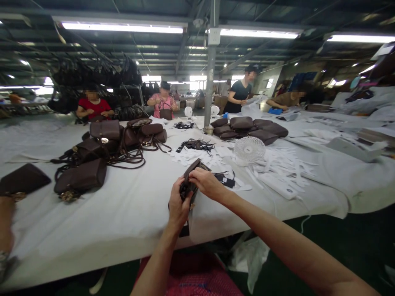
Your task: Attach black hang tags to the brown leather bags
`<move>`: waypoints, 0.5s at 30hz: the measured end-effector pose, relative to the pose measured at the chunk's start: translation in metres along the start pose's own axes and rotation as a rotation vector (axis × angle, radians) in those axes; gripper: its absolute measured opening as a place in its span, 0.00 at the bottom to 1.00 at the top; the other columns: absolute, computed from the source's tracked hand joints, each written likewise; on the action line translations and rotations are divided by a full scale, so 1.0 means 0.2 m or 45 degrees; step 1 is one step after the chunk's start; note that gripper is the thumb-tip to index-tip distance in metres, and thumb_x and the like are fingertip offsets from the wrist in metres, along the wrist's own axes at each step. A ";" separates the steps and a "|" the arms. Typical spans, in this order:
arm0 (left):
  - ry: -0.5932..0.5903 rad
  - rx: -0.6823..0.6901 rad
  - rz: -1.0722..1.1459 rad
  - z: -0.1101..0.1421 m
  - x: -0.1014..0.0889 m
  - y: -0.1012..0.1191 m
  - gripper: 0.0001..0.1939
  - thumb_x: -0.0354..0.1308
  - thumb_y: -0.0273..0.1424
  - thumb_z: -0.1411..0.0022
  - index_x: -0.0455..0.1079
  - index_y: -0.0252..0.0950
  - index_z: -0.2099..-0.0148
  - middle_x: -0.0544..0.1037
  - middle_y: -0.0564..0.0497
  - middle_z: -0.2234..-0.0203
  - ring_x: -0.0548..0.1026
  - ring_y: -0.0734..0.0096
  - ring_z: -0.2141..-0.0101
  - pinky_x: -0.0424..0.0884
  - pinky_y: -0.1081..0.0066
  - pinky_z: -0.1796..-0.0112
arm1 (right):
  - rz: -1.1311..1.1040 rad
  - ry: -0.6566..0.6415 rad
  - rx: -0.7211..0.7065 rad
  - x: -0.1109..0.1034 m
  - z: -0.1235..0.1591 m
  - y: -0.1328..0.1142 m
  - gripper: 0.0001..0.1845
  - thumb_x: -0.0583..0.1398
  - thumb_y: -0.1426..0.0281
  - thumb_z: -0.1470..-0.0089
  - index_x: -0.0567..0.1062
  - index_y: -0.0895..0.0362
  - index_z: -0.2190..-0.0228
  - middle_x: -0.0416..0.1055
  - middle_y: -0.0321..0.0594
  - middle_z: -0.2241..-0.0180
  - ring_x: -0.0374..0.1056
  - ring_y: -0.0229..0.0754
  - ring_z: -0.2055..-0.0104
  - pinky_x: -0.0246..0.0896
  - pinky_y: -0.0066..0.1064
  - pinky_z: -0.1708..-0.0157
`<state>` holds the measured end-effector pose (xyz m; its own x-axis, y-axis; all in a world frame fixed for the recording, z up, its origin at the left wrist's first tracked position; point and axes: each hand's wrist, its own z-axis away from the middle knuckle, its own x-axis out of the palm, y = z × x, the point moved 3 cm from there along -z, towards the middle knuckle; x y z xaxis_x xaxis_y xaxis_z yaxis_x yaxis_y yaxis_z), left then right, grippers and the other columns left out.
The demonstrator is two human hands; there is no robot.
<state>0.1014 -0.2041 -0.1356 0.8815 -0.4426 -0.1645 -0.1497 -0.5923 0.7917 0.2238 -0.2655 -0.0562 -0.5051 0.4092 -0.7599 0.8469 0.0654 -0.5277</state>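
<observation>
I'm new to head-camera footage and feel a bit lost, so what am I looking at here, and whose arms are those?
There is no machine here. One camera, worn on a person's head, looks forward and down, so the two bare arms reaching in from the bottom are the wearer's own. The left hand and the right hand are both on a dark brown bag, partly hidden by the fingers. It is above a white-covered table. To the left lies a pile of brown bags; farther back, right of the post, are more brown bags. Nearer are a white fan and scattered white strips. The arm at the left edge belongs to someone else.
</observation>
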 end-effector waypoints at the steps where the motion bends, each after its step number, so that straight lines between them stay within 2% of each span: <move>1: 0.003 -0.003 -0.002 0.00 0.00 0.00 0.22 0.56 0.29 0.39 0.61 0.40 0.42 0.66 0.44 0.43 0.63 0.58 0.41 0.57 0.54 0.39 | 0.148 0.000 -0.007 -0.01 0.00 -0.01 0.04 0.55 0.74 0.41 0.69 0.58 0.68 0.71 0.43 0.65 0.69 0.41 0.62 0.63 0.30 0.62; 3: 0.014 -0.021 -0.001 0.00 0.00 -0.01 0.22 0.56 0.29 0.39 0.60 0.39 0.42 0.66 0.44 0.43 0.63 0.58 0.41 0.57 0.53 0.40 | 0.210 -0.063 0.062 -0.02 -0.01 0.00 0.07 0.53 0.72 0.39 0.68 0.58 0.69 0.70 0.41 0.69 0.68 0.38 0.67 0.61 0.27 0.67; 5: 0.008 -0.029 0.005 0.00 0.00 -0.02 0.22 0.56 0.29 0.39 0.60 0.39 0.43 0.66 0.44 0.43 0.64 0.58 0.42 0.58 0.53 0.40 | -0.014 -0.211 0.091 -0.02 -0.02 0.00 0.09 0.51 0.71 0.38 0.66 0.57 0.71 0.68 0.34 0.76 0.65 0.34 0.77 0.59 0.24 0.74; 8: 0.009 -0.035 0.019 0.01 0.00 -0.02 0.21 0.56 0.29 0.39 0.61 0.39 0.44 0.67 0.44 0.44 0.65 0.59 0.43 0.59 0.54 0.41 | -0.427 -0.399 0.013 -0.01 -0.02 -0.02 0.11 0.51 0.71 0.40 0.64 0.56 0.75 0.63 0.29 0.81 0.57 0.29 0.85 0.53 0.22 0.82; 12: 0.082 -0.078 0.036 0.01 -0.01 0.01 0.17 0.56 0.29 0.40 0.63 0.37 0.48 0.68 0.43 0.46 0.66 0.59 0.44 0.61 0.56 0.43 | -0.470 -0.396 -0.132 0.02 -0.02 -0.04 0.13 0.53 0.69 0.41 0.62 0.56 0.77 0.62 0.28 0.84 0.56 0.29 0.87 0.52 0.22 0.84; 15: -0.020 -0.099 0.097 -0.01 -0.05 0.05 0.22 0.58 0.28 0.43 0.63 0.37 0.46 0.68 0.44 0.47 0.66 0.60 0.45 0.61 0.58 0.43 | -0.494 -0.378 -0.138 0.05 -0.03 -0.02 0.12 0.54 0.66 0.41 0.65 0.56 0.75 0.64 0.29 0.82 0.60 0.30 0.85 0.56 0.22 0.83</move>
<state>0.0922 -0.2036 -0.1247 0.8615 -0.4955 -0.1109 -0.1805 -0.5030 0.8452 0.2165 -0.2572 -0.0595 -0.7984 0.0606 -0.5990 0.5917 0.2625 -0.7622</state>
